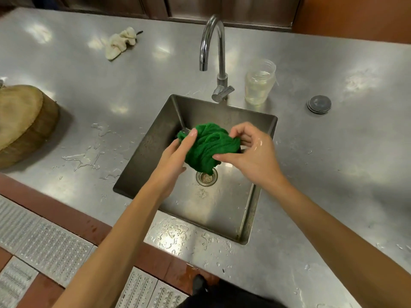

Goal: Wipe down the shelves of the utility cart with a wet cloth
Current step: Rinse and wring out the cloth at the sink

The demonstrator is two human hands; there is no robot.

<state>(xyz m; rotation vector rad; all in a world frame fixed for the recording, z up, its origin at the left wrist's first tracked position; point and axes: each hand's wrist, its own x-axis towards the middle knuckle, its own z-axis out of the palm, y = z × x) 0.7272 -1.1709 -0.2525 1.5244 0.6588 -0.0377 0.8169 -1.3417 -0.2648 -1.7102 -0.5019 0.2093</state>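
**Green cloth** (209, 147): wadded into a lump over the sink (224, 218), directly above the drain strainer (206, 178). It lies between my two hands. I can make out no clear long axis, only folds running across from one grip to the other.

**My left hand** (175, 158): clamped on the cloth's left side, thumb laid over the top, fingers tucked behind.

**My right hand** (249, 152): wet and closed on the cloth's right side, with thumb and fingertips pinching the folds. Both hands already hold the cloth, so neither is nearer. Judged from this grip, the coming move is a wringing twist, each hand turning against the other over the sink.

**Containers**
- Sink: holds no standing water that I can see. Only the strainer sits in its floor.
- Clear jar (259, 85): behind the sink's far right corner, lidless, part-filled with a pale liquid.

**Other items**
- Faucet (213, 47): behind the sink, spout over the basin, no stream visible.
- Pale rag (121, 44): far behind the sink, to its left.
- Wooden block (24, 121): well left of the sink.

**Utility cart**: not in view. I judge that wiping has not begun.
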